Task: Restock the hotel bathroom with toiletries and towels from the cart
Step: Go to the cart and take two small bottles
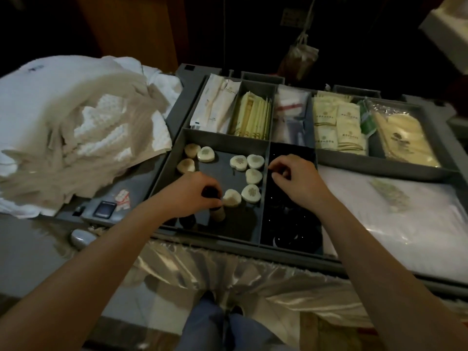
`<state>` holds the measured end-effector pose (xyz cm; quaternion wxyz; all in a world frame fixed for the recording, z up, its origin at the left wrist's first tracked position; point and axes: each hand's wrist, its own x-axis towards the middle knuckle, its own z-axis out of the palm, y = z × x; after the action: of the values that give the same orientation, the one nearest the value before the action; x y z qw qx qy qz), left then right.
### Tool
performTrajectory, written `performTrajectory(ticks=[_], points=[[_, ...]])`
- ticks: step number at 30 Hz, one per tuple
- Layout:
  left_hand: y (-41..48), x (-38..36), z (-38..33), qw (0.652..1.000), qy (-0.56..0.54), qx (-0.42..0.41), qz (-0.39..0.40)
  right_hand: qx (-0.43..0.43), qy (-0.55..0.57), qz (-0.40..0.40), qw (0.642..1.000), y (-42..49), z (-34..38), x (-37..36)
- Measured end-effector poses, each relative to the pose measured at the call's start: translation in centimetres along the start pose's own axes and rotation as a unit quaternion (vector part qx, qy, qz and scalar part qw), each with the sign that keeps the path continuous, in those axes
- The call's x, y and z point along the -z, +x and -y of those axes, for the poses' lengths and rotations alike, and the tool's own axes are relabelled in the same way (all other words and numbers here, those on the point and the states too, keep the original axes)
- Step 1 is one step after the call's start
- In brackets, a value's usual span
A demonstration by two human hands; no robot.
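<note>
While the left hand grips a bottle, darkness hides whether the right hand holds anything.

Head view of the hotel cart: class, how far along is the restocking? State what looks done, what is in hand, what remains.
Done: nothing shown; the bathroom is out of view. In hand: the left hand grips a small bottle, while the right hand reaches into the dark compartment; whether it holds anything is unclear. Left: soaps, sachets and towels sit on the cart.
</note>
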<state>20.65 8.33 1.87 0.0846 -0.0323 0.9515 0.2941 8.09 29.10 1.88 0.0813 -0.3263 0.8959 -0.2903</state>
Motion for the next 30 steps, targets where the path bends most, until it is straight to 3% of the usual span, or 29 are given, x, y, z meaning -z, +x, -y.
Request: performTrajectory(ticks=[6,19,24,30], points=[[2.6,0.6,-0.4,0.999,0.009,-0.048,0.007,-0.023,-0.073,-0.034,0.996,-0.3,-1.4,0.7],[5.1,0.7,0.3,0.992,0.009,-0.096,0.083,-0.048,-0.18,0.051,0.981,0.1,-1.1,1.4],[5.1,0.1,1.0,0.991,-0.028,-0.096,0.09,-0.057,-0.13,0.046,0.989,0.5,-1.7,1.2],[5.7,0.4,1.9,0.989,-0.083,-0.076,0.094,-0.097,0.073,-0.024,0.992,1.1,-1.1,2.4]])
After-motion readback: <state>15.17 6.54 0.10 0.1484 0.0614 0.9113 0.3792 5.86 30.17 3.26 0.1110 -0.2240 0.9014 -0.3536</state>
